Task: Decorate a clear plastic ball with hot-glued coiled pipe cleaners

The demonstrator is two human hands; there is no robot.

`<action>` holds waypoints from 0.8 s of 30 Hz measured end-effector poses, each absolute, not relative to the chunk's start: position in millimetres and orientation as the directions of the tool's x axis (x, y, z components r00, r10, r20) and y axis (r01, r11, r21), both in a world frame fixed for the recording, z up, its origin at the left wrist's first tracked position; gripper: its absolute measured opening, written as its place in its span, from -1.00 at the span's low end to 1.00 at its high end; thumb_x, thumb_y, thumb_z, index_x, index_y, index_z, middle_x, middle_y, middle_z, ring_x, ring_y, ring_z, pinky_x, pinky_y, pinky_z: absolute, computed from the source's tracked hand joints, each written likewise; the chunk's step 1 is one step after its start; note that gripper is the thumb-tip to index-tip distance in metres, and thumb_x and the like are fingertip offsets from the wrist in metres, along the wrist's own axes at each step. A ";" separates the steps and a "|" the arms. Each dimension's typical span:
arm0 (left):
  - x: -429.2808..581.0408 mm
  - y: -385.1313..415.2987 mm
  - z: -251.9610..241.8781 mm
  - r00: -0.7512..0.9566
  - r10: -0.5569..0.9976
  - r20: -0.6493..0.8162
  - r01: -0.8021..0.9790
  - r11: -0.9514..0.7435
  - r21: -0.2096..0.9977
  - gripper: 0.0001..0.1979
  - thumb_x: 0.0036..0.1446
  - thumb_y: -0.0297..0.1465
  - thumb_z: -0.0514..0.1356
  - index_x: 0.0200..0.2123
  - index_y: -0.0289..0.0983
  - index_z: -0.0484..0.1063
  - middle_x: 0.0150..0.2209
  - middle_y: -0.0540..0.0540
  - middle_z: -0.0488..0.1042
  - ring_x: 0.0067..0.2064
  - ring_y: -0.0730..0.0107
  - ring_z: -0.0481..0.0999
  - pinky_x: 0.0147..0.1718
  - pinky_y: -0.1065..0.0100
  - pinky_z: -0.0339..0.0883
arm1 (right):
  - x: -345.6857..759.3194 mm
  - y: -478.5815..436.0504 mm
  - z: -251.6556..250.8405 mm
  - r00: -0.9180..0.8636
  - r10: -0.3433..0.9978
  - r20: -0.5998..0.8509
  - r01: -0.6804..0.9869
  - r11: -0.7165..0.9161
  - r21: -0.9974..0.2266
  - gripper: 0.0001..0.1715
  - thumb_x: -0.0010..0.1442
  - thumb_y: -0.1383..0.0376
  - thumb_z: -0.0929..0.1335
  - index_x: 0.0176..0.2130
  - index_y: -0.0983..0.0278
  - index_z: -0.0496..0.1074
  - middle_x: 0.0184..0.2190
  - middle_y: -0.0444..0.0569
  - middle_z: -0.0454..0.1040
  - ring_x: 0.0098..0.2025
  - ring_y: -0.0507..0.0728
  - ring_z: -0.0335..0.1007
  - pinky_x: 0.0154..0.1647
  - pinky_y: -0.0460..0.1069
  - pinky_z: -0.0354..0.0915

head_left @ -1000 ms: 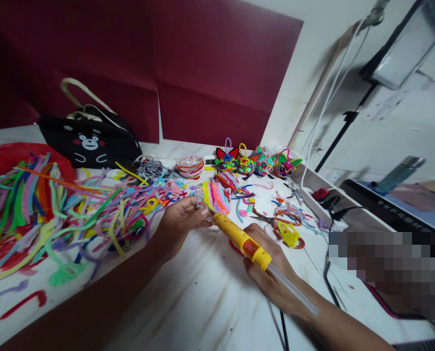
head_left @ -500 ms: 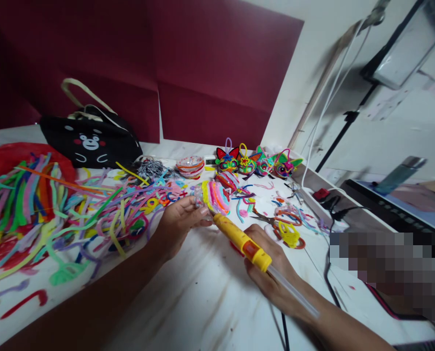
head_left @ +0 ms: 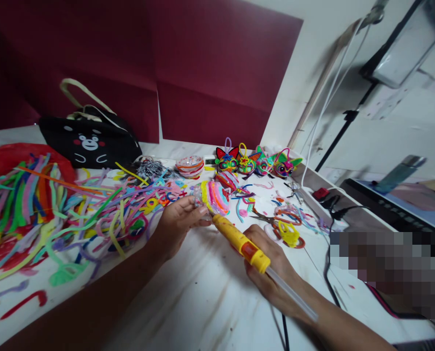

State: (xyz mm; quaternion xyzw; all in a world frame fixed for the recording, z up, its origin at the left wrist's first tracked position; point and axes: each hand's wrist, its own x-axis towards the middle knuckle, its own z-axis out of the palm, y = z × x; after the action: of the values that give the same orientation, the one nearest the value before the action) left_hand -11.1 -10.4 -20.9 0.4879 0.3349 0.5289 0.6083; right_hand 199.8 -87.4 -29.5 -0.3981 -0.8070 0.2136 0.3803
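My left hand [head_left: 182, 222] grips a clear half-ball shell [head_left: 216, 197] by its edge; rows of yellow, orange, pink and blue pipe cleaner cover part of it. In my right hand [head_left: 266, 263] is a yellow hot glue gun [head_left: 241, 243], its nozzle at the lower edge of the shell. A clear glue stick [head_left: 292, 295] juts from the gun's back end toward my wrist. Just behind the shell lies another wrapped piece [head_left: 227, 180] in red and white. Orange-handled scissors [head_left: 275, 220] rest to the right, with a yellow pipe cleaner bundle [head_left: 289, 234] on them.
A heap of loose pipe cleaners [head_left: 104, 209] spreads over the left side. Behind are a black bag [head_left: 93, 141], a striped bowl-shaped piece [head_left: 190, 167] and several decorated cat-eared balls [head_left: 227, 160]. Cables [head_left: 327, 273] and a power strip [head_left: 321, 194] lie on the right.
Both hands, the shell and the glue gun stay almost in place; the nozzle remains at the shell's lower edge. The view has shifted very slightly.
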 end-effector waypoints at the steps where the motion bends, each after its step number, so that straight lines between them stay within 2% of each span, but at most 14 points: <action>1: -11.0 -10.2 -20.8 0.218 0.970 0.111 -0.316 -0.038 0.948 -0.79 -0.05 -0.33 0.38 -0.35 -0.31 0.50 -0.32 -0.09 0.59 -0.24 0.28 0.57 -0.32 0.37 0.47 | 199.8 -87.3 -29.7 -0.395 0.803 0.446 0.480 0.594 -0.645 -0.82 0.14 0.44 0.24 -0.22 0.22 0.25 -0.31 -0.06 0.24 -0.33 0.11 0.23 -0.38 0.02 0.17; 6: -11.6 -8.8 -21.9 0.223 0.967 0.120 -0.312 -0.046 0.949 -0.79 -0.02 -0.33 0.37 -0.31 -0.30 0.53 -0.31 -0.09 0.60 -0.26 0.32 0.56 -0.33 0.39 0.46 | 200.1 -86.7 -30.9 -0.399 0.797 0.453 0.479 0.602 -0.639 -0.88 0.15 0.41 0.24 -0.25 0.22 0.23 -0.32 -0.07 0.23 -0.35 0.09 0.22 -0.38 0.01 0.16; 13: -11.2 -8.9 -22.0 0.193 0.976 0.102 -0.313 -0.038 0.949 -0.79 -0.06 -0.34 0.39 -0.34 -0.31 0.52 -0.35 -0.08 0.59 -0.30 0.34 0.56 -0.37 0.41 0.46 | 200.3 -88.0 -29.2 -0.411 0.801 0.435 0.508 0.598 -0.620 -0.82 0.14 0.42 0.26 -0.21 0.22 0.22 -0.30 -0.06 0.24 -0.34 0.10 0.24 -0.38 0.01 0.20; 19: -11.4 -7.9 -22.5 0.199 0.974 0.110 -0.316 -0.042 0.948 -0.81 -0.04 -0.35 0.37 -0.34 -0.31 0.52 -0.36 -0.08 0.59 -0.30 0.33 0.57 -0.37 0.41 0.45 | 199.2 -89.1 -25.1 -0.433 0.798 0.419 0.519 0.600 -0.608 -0.92 0.26 0.30 0.22 -0.19 0.22 0.24 -0.24 -0.02 0.29 -0.27 0.12 0.28 -0.32 0.03 0.25; 24: -14.4 -5.5 -23.6 0.187 0.977 0.101 -0.334 -0.034 0.942 -0.78 -0.03 -0.34 0.36 -0.30 -0.31 0.51 -0.32 -0.11 0.60 -0.29 0.30 0.58 -0.36 0.39 0.46 | 199.1 -89.8 -22.3 -0.438 0.763 0.475 0.491 0.645 -0.585 -0.90 0.29 0.33 0.19 -0.17 0.21 0.24 -0.23 -0.01 0.29 -0.24 0.12 0.28 -0.26 0.04 0.26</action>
State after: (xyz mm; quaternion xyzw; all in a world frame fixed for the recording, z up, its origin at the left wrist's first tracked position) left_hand -14.4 -5.5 -23.6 0.4746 0.3390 0.5401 0.6067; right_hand 199.1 -89.8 -22.3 -0.3790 -0.8278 0.1834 0.3707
